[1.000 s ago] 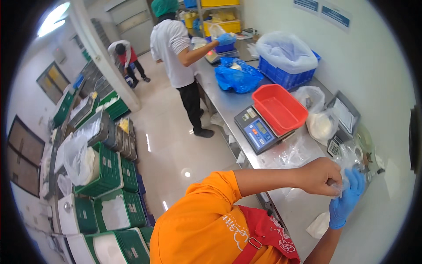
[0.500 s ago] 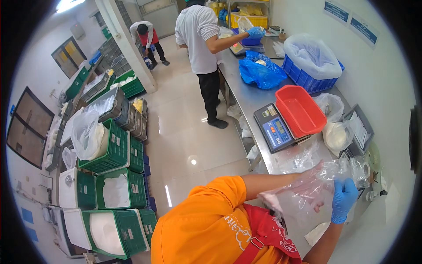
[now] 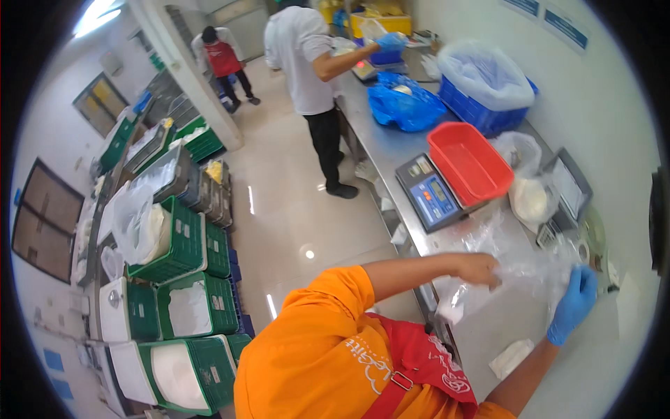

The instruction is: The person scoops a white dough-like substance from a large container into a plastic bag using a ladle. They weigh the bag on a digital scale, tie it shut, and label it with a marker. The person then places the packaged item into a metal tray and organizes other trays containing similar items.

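Note:
A clear plastic bag [image 3: 527, 276] stretches over the steel table between my two hands. My left hand [image 3: 480, 270] is bare, its fingers closed on the bag's left side. At the bag's other side, my right hand [image 3: 575, 302] in a blue glove pinches the film; glare and motion blur its exact edge. Loose clear plastic [image 3: 453, 300] hangs below my left hand, with something pale at its lower end that I cannot make out. Beyond my hands sits a digital scale [image 3: 427, 192] with a red plastic tub [image 3: 471, 162] on it.
A white packet [image 3: 511, 359] lies near my right forearm. Past the scale are a tied bag of pale powder [image 3: 529, 199], a grey tray [image 3: 569, 185], a blue bag [image 3: 403, 105] and a lined blue crate [image 3: 481, 112]. A co-worker [image 3: 300, 63] stands along the table; green crates [image 3: 185, 241] line the left.
My hands have moved apart, drawing the bag out between them; my left hand has come out from behind the film. My right hand shifted right. The far co-worker has straightened up.

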Tool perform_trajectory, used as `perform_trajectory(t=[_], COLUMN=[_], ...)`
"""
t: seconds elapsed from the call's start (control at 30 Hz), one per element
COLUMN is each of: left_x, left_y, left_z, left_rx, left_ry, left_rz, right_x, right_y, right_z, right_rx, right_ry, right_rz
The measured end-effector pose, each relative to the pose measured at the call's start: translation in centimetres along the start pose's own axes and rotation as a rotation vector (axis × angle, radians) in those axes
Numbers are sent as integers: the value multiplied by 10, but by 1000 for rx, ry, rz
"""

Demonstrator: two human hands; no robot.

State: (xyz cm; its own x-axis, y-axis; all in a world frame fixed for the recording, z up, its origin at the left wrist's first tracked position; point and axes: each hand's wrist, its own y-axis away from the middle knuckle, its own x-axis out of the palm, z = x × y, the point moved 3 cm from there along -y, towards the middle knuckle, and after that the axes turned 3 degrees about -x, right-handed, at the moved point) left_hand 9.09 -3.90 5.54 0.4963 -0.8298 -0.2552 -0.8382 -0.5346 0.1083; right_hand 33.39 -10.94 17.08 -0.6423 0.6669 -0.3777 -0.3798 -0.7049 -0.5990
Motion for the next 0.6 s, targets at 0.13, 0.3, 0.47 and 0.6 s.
perform_trajectory(t=[0.13, 0.3, 0.47, 0.6], left_x=[-33, -39, -21, 42], left_y=[-10, -23, -29, -28], left_z=[16, -29, -38, -45], left_rx=[84, 222, 64, 346], left_ry=[145, 644, 368, -18], left_rz=[-287, -500, -373, -140], right_x=[30, 106, 77, 68], right_y=[20, 104, 68, 42], right_z=[27, 14, 24, 8], right_rx=[-34, -154, 79, 289], right_ry=[-110, 4, -317, -596], right_rz=[-75, 473, 227, 193])
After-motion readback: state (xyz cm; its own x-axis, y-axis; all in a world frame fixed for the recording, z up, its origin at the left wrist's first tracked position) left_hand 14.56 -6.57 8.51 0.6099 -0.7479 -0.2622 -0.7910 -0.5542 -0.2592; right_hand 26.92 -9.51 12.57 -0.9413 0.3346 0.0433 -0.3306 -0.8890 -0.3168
